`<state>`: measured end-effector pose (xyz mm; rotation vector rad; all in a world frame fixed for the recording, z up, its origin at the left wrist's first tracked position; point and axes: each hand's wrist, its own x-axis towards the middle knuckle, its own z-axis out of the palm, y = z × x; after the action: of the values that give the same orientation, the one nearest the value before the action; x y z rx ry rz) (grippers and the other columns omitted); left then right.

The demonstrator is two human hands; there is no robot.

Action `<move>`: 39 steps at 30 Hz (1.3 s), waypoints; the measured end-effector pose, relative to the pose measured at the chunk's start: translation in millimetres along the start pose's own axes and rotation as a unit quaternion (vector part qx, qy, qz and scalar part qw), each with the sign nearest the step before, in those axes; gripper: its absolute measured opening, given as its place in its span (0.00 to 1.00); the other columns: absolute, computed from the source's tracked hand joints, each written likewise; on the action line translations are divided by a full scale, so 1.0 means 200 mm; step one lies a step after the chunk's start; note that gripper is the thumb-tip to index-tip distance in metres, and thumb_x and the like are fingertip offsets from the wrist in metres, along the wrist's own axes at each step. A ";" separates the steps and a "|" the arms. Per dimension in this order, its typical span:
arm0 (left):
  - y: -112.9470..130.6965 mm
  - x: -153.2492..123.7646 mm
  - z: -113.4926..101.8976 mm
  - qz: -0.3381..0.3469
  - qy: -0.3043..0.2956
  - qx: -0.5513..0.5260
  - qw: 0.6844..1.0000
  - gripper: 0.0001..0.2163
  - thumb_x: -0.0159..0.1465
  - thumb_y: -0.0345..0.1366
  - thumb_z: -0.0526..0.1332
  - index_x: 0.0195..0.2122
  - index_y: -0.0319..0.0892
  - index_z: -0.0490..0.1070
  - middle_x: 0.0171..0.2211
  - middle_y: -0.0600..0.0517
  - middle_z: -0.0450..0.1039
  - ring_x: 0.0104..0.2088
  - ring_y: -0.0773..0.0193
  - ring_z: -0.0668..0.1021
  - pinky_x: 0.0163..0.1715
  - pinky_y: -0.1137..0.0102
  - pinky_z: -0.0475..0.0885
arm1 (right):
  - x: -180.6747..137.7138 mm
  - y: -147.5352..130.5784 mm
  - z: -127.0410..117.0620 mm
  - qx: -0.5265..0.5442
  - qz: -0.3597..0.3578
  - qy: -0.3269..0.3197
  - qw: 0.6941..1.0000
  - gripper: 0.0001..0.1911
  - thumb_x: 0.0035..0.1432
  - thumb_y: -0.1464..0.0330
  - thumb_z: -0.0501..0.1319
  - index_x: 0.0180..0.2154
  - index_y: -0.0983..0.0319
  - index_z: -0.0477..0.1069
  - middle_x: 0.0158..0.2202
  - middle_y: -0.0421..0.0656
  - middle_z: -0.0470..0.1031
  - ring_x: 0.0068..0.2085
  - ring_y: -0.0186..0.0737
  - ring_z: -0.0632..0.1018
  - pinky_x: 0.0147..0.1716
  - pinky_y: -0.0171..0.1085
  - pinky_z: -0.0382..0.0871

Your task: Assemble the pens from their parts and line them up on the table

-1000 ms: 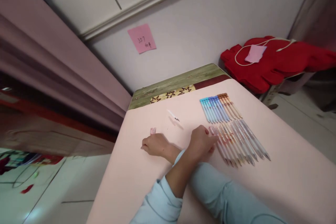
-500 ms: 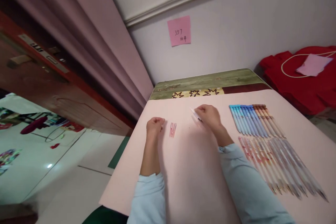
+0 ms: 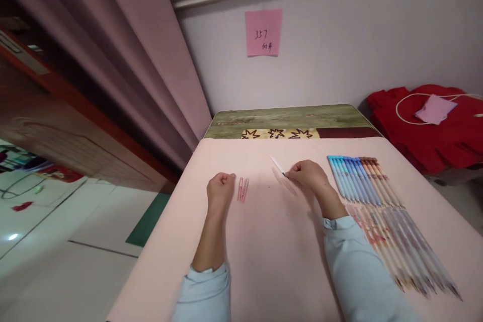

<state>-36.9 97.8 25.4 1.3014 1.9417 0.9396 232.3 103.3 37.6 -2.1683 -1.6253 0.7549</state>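
A thin white pen refill [image 3: 277, 164] with a dark tip is pinched at its near end by my right hand [image 3: 310, 175], and points up and to the left just above the tabletop. My left hand [image 3: 220, 192] is closed, fingers curled together; whatever they may hold is hidden. Right beside its fingertips lie a few short, pinkish, see-through pieces [image 3: 242, 189], close together on the pale pink table cover [image 3: 271, 246].
To the right, pens lie in two rows: blue, purple and brown ones [image 3: 358, 181] behind, clear patterned ones [image 3: 403, 246] in front. A red cloth [image 3: 445, 136] with a cord and pink note sits beyond the table. A pink note [image 3: 263, 32] is on the wall.
My right hand has shifted slightly right and nearer, and more of the refill shows. My left hand stays closed beside the pinkish pieces. The view has turned a little.
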 end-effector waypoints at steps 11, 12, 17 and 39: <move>0.11 -0.12 -0.01 0.061 -0.077 0.198 0.975 0.12 0.48 0.41 0.69 0.20 0.45 0.66 0.22 0.54 0.72 0.25 0.62 0.70 0.25 0.70 0.56 | -0.03 -0.03 -0.04 -0.088 -0.055 -0.108 0.989 0.15 0.44 0.55 0.69 0.19 0.59 0.75 0.19 0.42 0.73 0.22 0.35 0.72 0.24 0.33 0.57; 0.12 -0.13 -0.01 0.061 -0.072 0.204 0.974 0.12 0.48 0.41 0.69 0.20 0.45 0.66 0.22 0.54 0.71 0.25 0.62 0.70 0.25 0.69 0.56 | -0.03 -0.04 -0.04 -0.093 -0.054 -0.109 0.988 0.15 0.44 0.56 0.69 0.19 0.59 0.75 0.19 0.42 0.73 0.22 0.35 0.72 0.24 0.33 0.57; 0.13 -0.14 0.02 0.055 -0.056 0.218 0.973 0.11 0.47 0.37 0.69 0.17 0.45 0.66 0.21 0.53 0.70 0.25 0.60 0.70 0.27 0.68 0.57 | -0.05 -0.09 -0.04 -0.103 -0.048 -0.100 0.988 0.13 0.43 0.56 0.70 0.21 0.59 0.76 0.21 0.42 0.75 0.24 0.36 0.73 0.24 0.33 0.58; 0.18 -0.22 0.17 0.001 -0.217 -0.554 0.804 0.16 0.56 0.37 0.68 0.43 0.41 0.67 0.34 0.52 0.72 0.30 0.70 0.73 0.38 0.70 0.71 | -0.10 -0.20 0.02 0.473 -0.152 -0.116 0.860 0.19 0.44 0.57 0.69 0.34 0.63 0.70 0.20 0.35 0.69 0.22 0.30 0.68 0.23 0.31 0.62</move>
<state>24.1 73.4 40.3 0.6821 0.7328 1.3156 194.1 96.9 60.0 -1.1234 -1.2219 1.3701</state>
